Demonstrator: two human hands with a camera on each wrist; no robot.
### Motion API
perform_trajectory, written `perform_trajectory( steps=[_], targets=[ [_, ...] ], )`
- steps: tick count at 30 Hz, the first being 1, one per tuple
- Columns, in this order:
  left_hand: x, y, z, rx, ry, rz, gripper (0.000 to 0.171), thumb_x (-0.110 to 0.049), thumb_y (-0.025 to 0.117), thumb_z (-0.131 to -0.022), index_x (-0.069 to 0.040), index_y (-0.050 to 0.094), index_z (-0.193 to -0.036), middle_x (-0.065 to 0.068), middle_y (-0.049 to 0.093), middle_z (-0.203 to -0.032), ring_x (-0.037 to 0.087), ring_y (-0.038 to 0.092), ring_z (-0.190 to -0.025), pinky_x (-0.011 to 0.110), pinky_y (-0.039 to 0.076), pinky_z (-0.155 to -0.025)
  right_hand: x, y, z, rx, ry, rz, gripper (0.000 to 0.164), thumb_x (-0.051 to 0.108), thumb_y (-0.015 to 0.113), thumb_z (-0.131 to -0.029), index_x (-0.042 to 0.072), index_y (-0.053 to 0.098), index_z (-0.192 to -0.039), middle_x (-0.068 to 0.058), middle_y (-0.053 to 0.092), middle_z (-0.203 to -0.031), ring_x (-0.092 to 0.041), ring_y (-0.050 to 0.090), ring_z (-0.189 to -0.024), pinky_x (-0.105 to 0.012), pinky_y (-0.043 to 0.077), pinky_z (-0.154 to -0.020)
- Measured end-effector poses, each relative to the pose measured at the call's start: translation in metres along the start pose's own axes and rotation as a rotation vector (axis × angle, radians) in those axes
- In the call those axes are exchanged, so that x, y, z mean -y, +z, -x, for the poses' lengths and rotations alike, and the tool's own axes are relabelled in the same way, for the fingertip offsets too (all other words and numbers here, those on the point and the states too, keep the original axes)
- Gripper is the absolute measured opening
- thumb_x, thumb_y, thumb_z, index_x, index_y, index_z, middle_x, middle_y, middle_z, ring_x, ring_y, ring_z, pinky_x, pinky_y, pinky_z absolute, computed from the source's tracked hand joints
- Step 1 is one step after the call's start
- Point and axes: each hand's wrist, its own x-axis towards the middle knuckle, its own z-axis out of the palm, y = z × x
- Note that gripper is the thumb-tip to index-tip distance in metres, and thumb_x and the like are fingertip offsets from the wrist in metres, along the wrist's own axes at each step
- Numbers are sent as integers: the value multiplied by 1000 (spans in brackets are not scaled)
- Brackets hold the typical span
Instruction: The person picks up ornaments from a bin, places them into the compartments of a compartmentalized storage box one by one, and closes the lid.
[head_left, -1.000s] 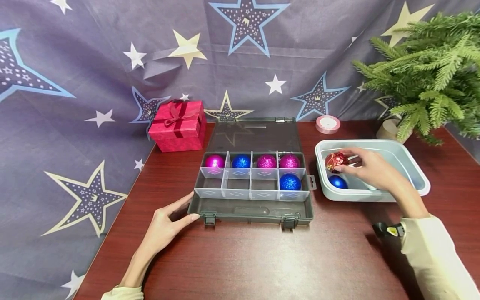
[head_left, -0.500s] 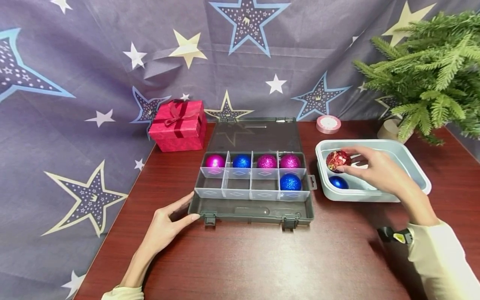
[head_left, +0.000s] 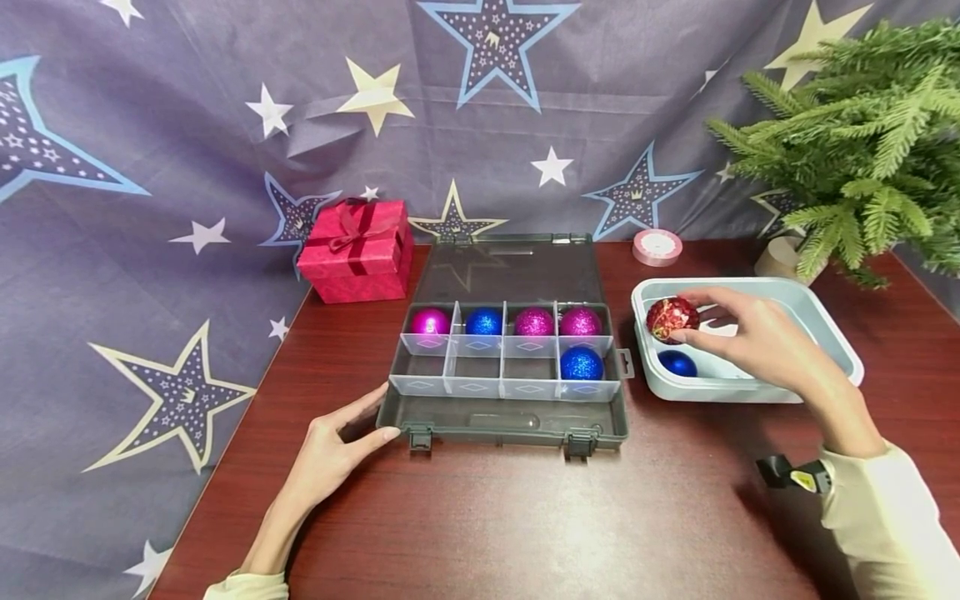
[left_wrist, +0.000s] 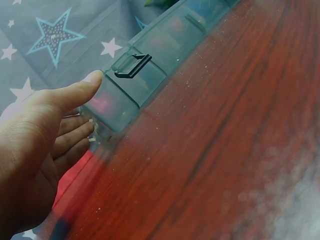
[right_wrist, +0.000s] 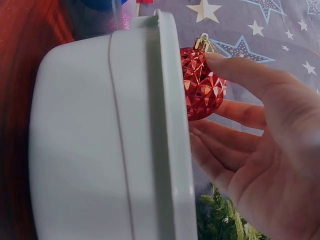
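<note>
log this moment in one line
left hand: touches divided organizer corner | right hand: holds red faceted bauble | blue bauble: in pale tub

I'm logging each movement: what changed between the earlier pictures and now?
The right sleeve has shifted rightward and toward the person; the red ball, gripped throughout by the right hand, seems slightly raised. Nothing was let go. The left hand, against the compartment box, stayed put.

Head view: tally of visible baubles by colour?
Magenta baubles: 3
Blue baubles: 3
Red faceted bauble: 1
Total: 7 in sight; the right hand hides part of the tray.
</note>
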Motion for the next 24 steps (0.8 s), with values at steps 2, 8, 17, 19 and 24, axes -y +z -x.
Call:
perform_trajectory(
  steps=[2, 8, 17, 19, 24],
  targets=[
    [0, 0, 0, 1, -2, -6, 63, -10, 87, -86, -12, 63, -144, 11, 70, -128, 25, 68, -117, 15, 49, -95, 3, 0, -1, -8, -11, 5, 47, 25, 80, -93, 6, 66, -133, -15, 71, -122, -35, 72, -100, -22, 49, -81],
    [1, 0, 0, -1, -18, 3, 62, -13, 87, -86, -18, 64, -144, 7, 71, -128, 25, 67, -118, 15, 48, -96, 11, 5, -5, -23, -55, 25, 45, 22, 82, -90, 7, 68, -130, -12, 73, -118, -32, 72, -99, -34, 52, -82],
    [0, 0, 0, -2, -12, 10, 62, -12, 87, -86, -18, 64, -144, 7, 70, -128, 25, 67, -119, 16, 48, -96, 25, 18, -14, 19, -64, -35, 50, 27, 82, -91, 10, 66, -135, -10, 72, -123, -29, 71, -101, -53, 55, -82],
    [0, 0, 0, 0, -15, 13, 62, -13, 86, -87, -18, 64, -144, 7, 70, -129, 24, 66, -119, 16, 48, -97, 26, 22, -17, 20, -82, -51, 49, 26, 83, -91, 9, 66, -133, -9, 72, -120, -28, 71, -99, -51, 56, -82],
    [-1, 0, 0, 2, -22, 5, 62, -14, 87, -87, -17, 64, -144, 6, 70, -129, 19, 66, -119, 16, 48, -97, 31, 32, -23, 31, -136, -88, 44, 20, 83, -91, 6, 68, -130, -7, 72, -119, -23, 71, -97, -48, 57, -80]
  ],
)
